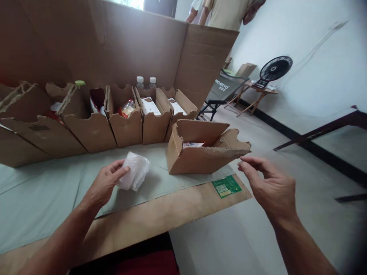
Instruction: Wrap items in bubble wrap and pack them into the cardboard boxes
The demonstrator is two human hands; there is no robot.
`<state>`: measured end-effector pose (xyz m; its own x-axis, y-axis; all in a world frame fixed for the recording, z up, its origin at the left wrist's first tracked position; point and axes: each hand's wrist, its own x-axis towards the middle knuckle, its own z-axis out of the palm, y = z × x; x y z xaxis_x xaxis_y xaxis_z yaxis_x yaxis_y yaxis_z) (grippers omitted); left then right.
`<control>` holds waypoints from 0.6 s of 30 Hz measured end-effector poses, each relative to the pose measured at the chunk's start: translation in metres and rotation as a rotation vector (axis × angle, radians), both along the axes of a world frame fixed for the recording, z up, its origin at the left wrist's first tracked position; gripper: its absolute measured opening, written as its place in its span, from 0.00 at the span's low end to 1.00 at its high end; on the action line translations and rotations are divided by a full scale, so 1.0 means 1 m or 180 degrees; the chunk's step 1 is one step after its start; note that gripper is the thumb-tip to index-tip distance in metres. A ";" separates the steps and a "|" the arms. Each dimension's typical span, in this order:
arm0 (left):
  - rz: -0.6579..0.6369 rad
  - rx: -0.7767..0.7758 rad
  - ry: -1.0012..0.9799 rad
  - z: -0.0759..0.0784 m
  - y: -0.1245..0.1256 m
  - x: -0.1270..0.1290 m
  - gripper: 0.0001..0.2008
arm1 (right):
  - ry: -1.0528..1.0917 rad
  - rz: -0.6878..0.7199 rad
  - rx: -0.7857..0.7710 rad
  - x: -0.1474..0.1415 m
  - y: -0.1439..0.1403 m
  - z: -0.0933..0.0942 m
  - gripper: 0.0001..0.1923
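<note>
My left hand (107,181) grips a folded piece of clear bubble wrap (134,171) between thumb and fingers, above the pale cloth. Off to the right, my right hand (269,187) has its thumb and index finger pinched together. What they hold, if anything, is too small to make out. Those fingertips are close to the right end of an open cardboard box (197,160), and I cannot tell whether they touch it. Inside that box lies a printed white packet (192,144), partly hidden by the front wall.
A row of open cardboard bins (126,130) holds packets and white boxes. Two capped bottles (140,81) stand behind it, before a tall cardboard panel (137,46). A green card (227,186) lies on the wooden edge (172,200). Beyond are a fan (273,68), a folding chair (222,89) and people (226,15).
</note>
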<state>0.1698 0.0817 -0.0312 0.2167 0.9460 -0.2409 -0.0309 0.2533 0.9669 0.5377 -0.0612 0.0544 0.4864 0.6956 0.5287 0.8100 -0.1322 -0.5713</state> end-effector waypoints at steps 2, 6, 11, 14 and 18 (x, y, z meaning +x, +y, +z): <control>-0.0177 -0.0188 -0.0247 0.001 0.003 0.003 0.19 | 0.0458 -0.0286 0.0063 0.021 -0.003 -0.024 0.12; -0.0860 0.0217 -0.0280 0.002 0.002 0.037 0.14 | 0.1346 -0.0118 0.0044 0.045 0.016 -0.070 0.30; -0.1408 0.0791 -0.0252 -0.006 0.005 0.094 0.06 | 0.1847 0.0497 0.0024 0.050 0.044 -0.090 0.28; -0.1585 0.0836 -0.0310 -0.011 0.003 0.114 0.06 | 0.1847 0.0614 0.0003 0.057 0.050 -0.089 0.25; -0.1651 0.0897 -0.0409 -0.011 0.003 0.134 0.07 | 0.1707 0.0494 0.0073 0.078 0.063 -0.087 0.24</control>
